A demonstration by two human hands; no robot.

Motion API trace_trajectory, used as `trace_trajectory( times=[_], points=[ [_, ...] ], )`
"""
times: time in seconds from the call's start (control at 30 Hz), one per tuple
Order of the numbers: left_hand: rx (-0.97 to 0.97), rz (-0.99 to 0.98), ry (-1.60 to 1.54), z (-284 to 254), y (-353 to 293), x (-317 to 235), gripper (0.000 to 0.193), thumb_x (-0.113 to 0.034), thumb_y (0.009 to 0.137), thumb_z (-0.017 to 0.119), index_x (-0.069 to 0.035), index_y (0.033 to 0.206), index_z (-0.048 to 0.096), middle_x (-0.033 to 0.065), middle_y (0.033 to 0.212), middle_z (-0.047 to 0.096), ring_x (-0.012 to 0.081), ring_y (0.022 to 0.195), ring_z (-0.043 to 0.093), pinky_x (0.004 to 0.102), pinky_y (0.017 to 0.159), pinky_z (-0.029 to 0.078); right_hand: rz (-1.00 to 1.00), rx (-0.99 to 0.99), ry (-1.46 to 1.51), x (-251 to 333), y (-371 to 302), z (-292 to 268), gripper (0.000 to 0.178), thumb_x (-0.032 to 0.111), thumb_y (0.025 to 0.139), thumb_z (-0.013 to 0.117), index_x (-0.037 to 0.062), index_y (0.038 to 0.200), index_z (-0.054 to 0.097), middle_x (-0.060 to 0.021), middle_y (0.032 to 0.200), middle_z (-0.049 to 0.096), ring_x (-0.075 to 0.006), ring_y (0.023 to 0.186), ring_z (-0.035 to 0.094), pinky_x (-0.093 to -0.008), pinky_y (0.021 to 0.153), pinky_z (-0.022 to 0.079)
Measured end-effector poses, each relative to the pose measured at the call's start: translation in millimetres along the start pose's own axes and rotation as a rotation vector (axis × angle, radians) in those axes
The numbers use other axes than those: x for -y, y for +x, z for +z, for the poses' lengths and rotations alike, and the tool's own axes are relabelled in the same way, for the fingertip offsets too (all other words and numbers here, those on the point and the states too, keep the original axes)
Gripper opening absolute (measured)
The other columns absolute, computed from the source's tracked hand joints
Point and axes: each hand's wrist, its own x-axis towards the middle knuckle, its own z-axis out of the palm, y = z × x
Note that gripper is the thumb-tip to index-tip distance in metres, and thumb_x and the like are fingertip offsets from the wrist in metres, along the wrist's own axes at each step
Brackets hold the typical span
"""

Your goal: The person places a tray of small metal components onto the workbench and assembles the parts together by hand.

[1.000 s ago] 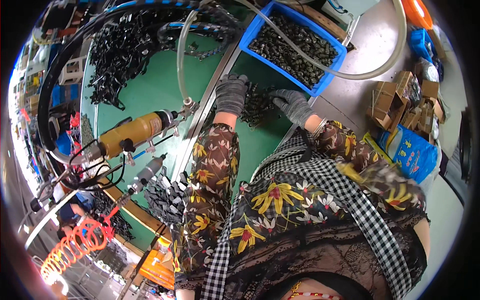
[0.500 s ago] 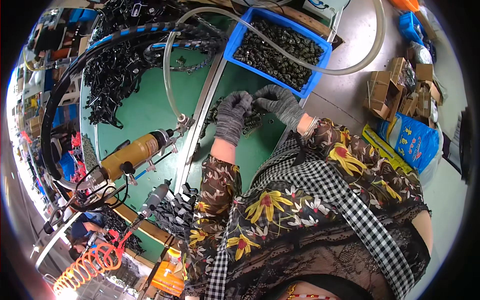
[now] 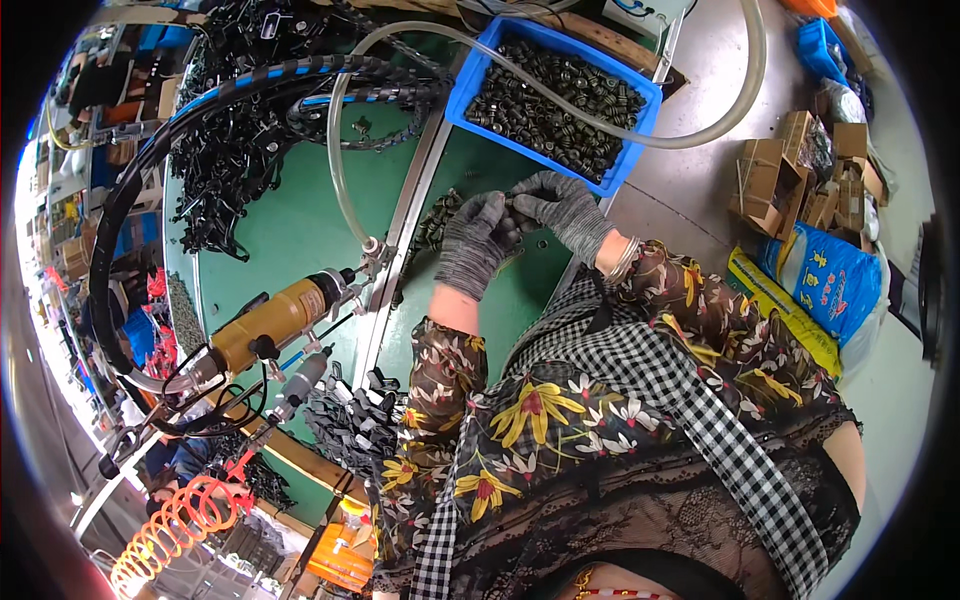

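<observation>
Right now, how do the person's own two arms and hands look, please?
Both hands wear grey knitted gloves: the left hand and the right hand. Both arms are in dark brown sleeves printed with yellow, red and white flowers. A bare stretch shows between each glove and sleeve cuff. A black-and-white checked strap crosses near the right sleeve.

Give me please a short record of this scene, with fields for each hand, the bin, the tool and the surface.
left hand: left hand in grey glove, fingertips meeting the right's over a small dark part
right hand: right hand, grey glove, same part
bin: blue bin of dark small parts, beyond the hands
tool: yellow power tool, lying at left
surface: green table
</observation>
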Motion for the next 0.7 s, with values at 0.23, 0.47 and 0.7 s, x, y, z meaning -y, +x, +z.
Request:
trace_trajectory(
  times=[0.23, 0.47, 0.7],
  points=[
    [-0.216, 0.423, 0.941, 15.8, -9.7, 4.9, 0.015, -0.012, 0.086, 0.067, -0.001, 0.096, 0.065, 0.0044, 0.079, 0.066, 0.0097, 0.07, 0.059, 0.0254, 0.066, 0.051, -0.102, -0.078, -0.288, 0.9, -4.0, -3.1, 0.019, 0.014, 0.084, 0.069, -0.0005, 0.096, 0.065, -0.006, 0.081, 0.066, -0.011, 0.07, 0.061, -0.0266, 0.065, 0.052],
    [0.051, 0.318, 1.136, 34.0, -15.6, -22.1, 0.017, -0.009, 0.083, 0.069, -0.001, 0.097, 0.065, 0.0062, 0.082, 0.068, 0.0104, 0.072, 0.061, 0.0268, 0.068, 0.051, 0.007, 0.077, -0.087, 5.0, -16.6, -20.8, 0.019, 0.017, 0.089, 0.064, 0.0017, 0.099, 0.058, -0.0057, 0.081, 0.064, -0.0115, 0.068, 0.061, -0.0268, 0.064, 0.052],
    [0.048, 0.66, 1.368, 54.6, 25.4, -20.4, 0.015, -0.011, 0.078, 0.072, -0.005, 0.09, 0.065, 0.0117, 0.077, 0.066, 0.0233, 0.067, 0.063, 0.034, 0.064, 0.051, -0.23, -0.152, -0.314, 34.1, -26.5, -41.8, 0.016, 0.018, 0.091, 0.06, 0.0046, 0.099, 0.056, -0.0063, 0.074, 0.062, -0.016, 0.065, 0.063, -0.031, 0.061, 0.051]
  ],
)
